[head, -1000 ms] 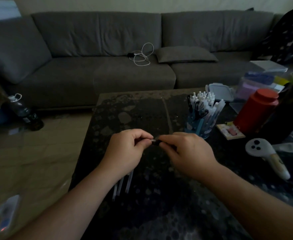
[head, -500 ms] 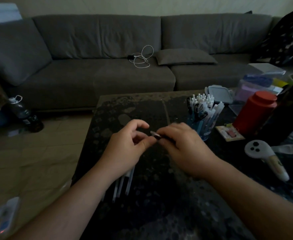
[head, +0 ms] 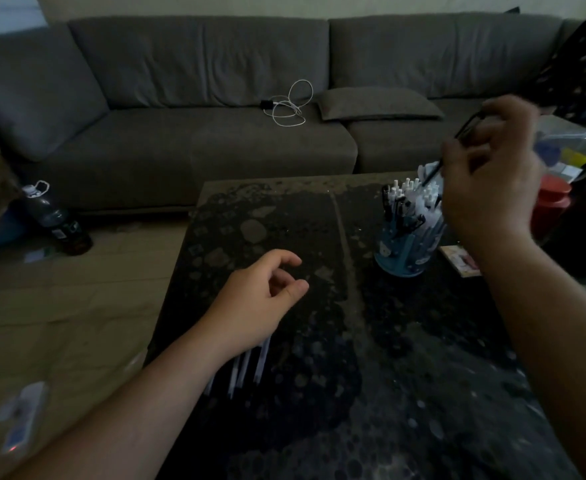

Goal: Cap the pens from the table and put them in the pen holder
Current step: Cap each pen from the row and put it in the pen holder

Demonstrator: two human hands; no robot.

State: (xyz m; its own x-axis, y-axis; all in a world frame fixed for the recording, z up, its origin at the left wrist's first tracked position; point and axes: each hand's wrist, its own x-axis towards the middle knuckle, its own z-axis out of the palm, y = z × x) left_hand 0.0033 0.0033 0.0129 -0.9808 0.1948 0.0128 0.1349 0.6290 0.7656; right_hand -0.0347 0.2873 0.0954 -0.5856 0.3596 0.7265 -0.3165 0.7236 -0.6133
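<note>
My right hand (head: 492,174) is raised above the blue pen holder (head: 407,251) and pinches a thin dark pen (head: 456,143), its lower end pointing down at the holder's mouth. The holder stands at the table's far right, packed with several white-capped pens (head: 412,197). My left hand (head: 260,299) hovers low over the dark table (head: 371,393) with fingers loosely curled and nothing in it. Several loose pens (head: 246,365) lie on the table, partly hidden under my left wrist.
A red canister (head: 551,206) and clear plastic boxes (head: 568,150) stand right of the holder, a small card (head: 459,261) beside it. Behind the table is a grey sofa (head: 215,133) with a white cable (head: 289,105). A bottle (head: 52,216) stands on the floor at left.
My hands were together at the table's middle on one pen. The right hand has lifted that pen up and right over the holder; the left hand has let go and stayed low.
</note>
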